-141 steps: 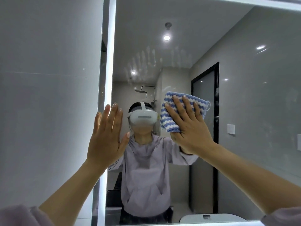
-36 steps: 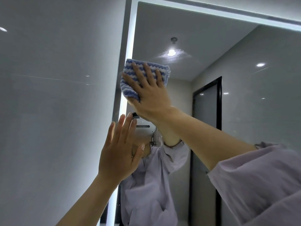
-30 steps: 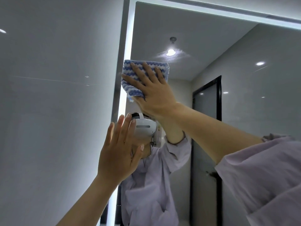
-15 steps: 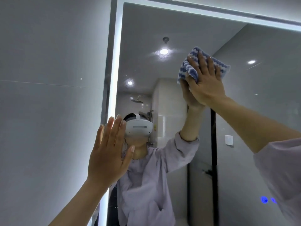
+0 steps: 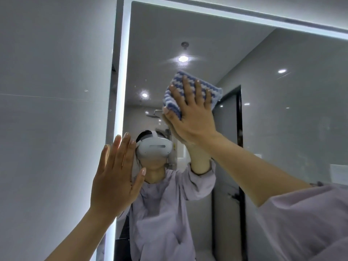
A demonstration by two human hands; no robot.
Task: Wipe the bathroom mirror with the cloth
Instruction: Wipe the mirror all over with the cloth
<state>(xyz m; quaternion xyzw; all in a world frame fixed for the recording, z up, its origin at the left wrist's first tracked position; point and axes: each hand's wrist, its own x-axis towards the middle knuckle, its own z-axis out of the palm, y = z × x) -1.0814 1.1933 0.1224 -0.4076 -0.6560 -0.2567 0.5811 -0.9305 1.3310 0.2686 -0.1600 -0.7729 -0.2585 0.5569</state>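
The bathroom mirror [image 5: 293, 117] fills the right of the view, framed by a lit white strip along its left and top edges. A folded blue-and-white striped cloth [image 5: 190, 89] lies flat against the upper middle of the glass. My right hand [image 5: 190, 117] presses it there with fingers spread straight over it, the thumb at its lower left corner. My left hand [image 5: 116, 178] is held up flat with straight fingers over the mirror's lit left edge, lower down; contact with the glass is unclear.
A grey tiled wall [image 5: 52, 129] stands left of the mirror. The glass reflects a person in a white headset and lilac top, ceiling lights, a shower head and a dark door frame. My lilac right sleeve [image 5: 308, 223] fills the lower right corner.
Over the last second my right hand swept the cloth from the mirror's upper left edge to the right, then back left and down a little. My left hand kept its flat pose.
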